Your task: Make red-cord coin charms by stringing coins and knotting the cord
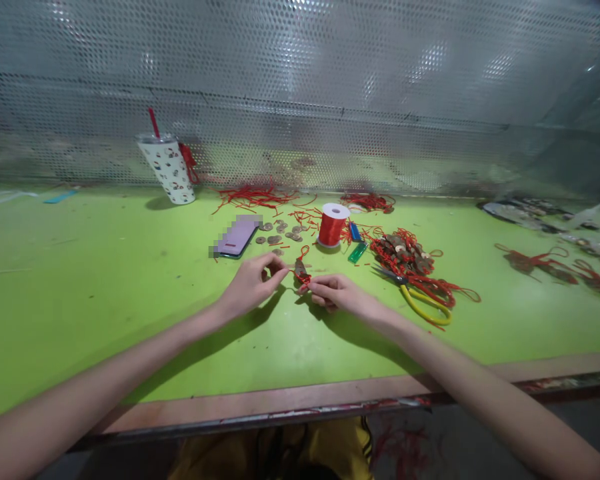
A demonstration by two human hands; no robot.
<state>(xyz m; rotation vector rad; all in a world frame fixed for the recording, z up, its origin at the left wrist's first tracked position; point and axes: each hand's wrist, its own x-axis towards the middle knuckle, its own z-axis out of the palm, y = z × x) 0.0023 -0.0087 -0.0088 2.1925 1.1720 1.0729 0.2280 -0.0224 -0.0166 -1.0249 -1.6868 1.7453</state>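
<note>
Between my two hands is a red cord strung with dark coins (301, 269), a small loop standing at its top. My right hand (336, 293) pinches the lower end of this coin string. My left hand (255, 280) has thumb and forefinger pressed together on a thin red cord running toward the coins. Just beyond them lie several loose round coins (279, 232). A spool of red cord (333, 228) stands upright behind my right hand. Farther right, yellow-handled scissors (425, 307) rest against a pile of corded coins (403, 253).
A phone (238, 238) lies beyond my left hand. A patterned cup (169, 167) with a red straw stands at the back left, near the mesh panel (280, 100). Green (357, 252) and blue (355, 231) lighter-like pieces lie beside the spool. Red cord scraps (253, 197) litter the back.
</note>
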